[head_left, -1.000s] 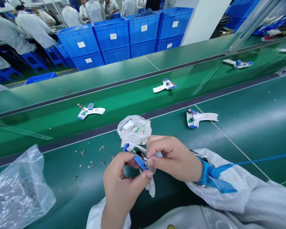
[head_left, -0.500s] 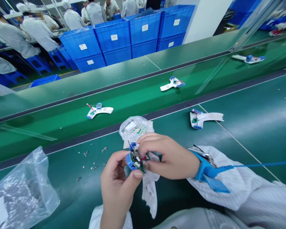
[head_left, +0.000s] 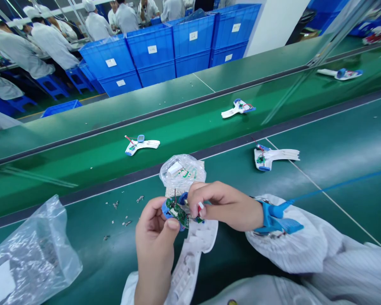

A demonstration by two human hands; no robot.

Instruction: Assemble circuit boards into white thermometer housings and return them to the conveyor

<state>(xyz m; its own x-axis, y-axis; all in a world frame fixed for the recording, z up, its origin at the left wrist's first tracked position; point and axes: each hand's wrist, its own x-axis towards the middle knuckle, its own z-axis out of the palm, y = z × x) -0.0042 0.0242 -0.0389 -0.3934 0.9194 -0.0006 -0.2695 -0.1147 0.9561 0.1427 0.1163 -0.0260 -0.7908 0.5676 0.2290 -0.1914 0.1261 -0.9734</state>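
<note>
My left hand (head_left: 155, 241) is closed on a green circuit board (head_left: 178, 212) with a blue plastic part on its left end, pinched between thumb and fingers. My right hand (head_left: 227, 207) pinches a small red-and-white wire connector (head_left: 200, 206) just right of the board. Below both hands a white thermometer-like housing half (head_left: 190, 254) lies hollow side up, its grip towards me. Another blue round part shows behind the board, partly hidden by my right fingers. A blue wrist strap (head_left: 268, 218) with a cord is round my right wrist.
On the green belt lie several similar white housings (head_left: 146, 145); one more housing (head_left: 276, 159) is on the bench at right. A clear bag with boards (head_left: 182, 171) sits just beyond my hands. Scattered screws (head_left: 115, 204) and a large plastic bag (head_left: 34, 254) are at left.
The white housing has turned and come lower, now showing its hollow inside. The board has tilted to face me, and a red-and-white connector shows in my right fingers. Housings on the belt moved right.
</note>
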